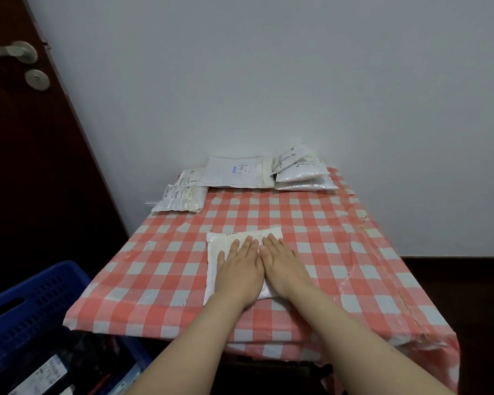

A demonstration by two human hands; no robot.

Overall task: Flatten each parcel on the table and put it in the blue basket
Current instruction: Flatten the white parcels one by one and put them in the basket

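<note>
A white padded parcel [226,246] lies near the middle of the red-and-white checked table [339,252]. My left hand [238,270] and my right hand [283,263] lie flat side by side on it, fingers straight, pressing down. More white parcels wait along the far edge: a pair at the back left [181,196], a flat grey one [236,172] in the middle, and a stack at the back right [301,172]. The blue basket [32,312] stands on the floor at the lower left, with labelled parcels inside.
A dark wooden door [20,166] with a metal handle is on the left. A white wall backs the table. Dark floor shows to the right of the table.
</note>
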